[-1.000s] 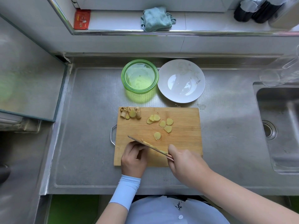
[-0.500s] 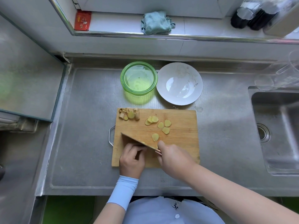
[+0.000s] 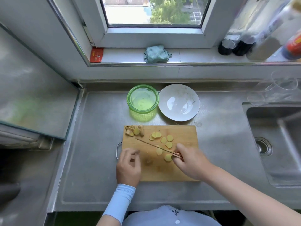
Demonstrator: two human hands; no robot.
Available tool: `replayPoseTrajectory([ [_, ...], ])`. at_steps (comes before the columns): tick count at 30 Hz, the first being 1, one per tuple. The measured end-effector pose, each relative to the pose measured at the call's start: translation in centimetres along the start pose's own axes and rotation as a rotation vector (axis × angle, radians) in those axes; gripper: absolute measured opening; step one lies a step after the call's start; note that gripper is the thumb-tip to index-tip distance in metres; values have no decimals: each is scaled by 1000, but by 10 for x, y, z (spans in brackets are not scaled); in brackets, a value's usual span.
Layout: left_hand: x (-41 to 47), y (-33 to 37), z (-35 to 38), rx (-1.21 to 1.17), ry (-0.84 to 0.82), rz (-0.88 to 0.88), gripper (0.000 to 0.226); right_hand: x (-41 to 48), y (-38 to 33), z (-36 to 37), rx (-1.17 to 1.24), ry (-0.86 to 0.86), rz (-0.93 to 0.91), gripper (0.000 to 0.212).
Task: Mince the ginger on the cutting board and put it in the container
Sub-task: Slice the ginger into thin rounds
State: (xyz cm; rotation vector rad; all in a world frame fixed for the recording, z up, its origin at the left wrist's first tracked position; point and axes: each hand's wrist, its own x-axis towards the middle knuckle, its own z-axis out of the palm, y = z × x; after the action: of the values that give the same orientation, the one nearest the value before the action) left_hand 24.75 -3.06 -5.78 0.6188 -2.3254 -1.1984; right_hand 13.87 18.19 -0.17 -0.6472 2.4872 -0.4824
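Pale yellow round ginger slices [image 3: 163, 139] lie scattered across the far half of a rectangular wooden cutting board [image 3: 184, 136], with one more slice [image 3: 167, 157] nearer the person, just beside the right hand [image 3: 189, 162]. A small heap of brownish ginger trimmings [image 3: 135, 131] sits in the board's far left corner. The right hand is clenched round the handle of a thin-bladed kitchen knife [image 3: 153, 146], seen edge-on, its blade slanting over the slices towards the far left. The left hand [image 3: 128, 165] hovers over the board's near left edge, fingers loosely curled, with nothing visible in it; it is blurred. The board rests on a stainless steel counter [image 3: 97, 144]. Just beyond it stand a round translucent green container [image 3: 130, 101], with no ginger in it, and beside that, to the right, a round white plate [image 3: 179, 93]. A steel sink [image 3: 276, 144] lies to the right. On the windowsill behind lies a crumpled teal cloth [image 3: 156, 54].
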Motion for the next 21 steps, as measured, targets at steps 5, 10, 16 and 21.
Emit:
replayPoseTrajectory([
  [5,63,24,-27,61,64,-117,14,-13,16,-3,-251,143,-192,23],
  [10,87,50,2,310,-691,221,31,-18,24,-1,-356,173,-225,35],
  [16,94,53,42,424,-917,132,32,-23,27,2,-375,227,-234,32],
  [21,98,50,57,466,-861,204,31,-30,34,5,-388,209,-226,44],
])
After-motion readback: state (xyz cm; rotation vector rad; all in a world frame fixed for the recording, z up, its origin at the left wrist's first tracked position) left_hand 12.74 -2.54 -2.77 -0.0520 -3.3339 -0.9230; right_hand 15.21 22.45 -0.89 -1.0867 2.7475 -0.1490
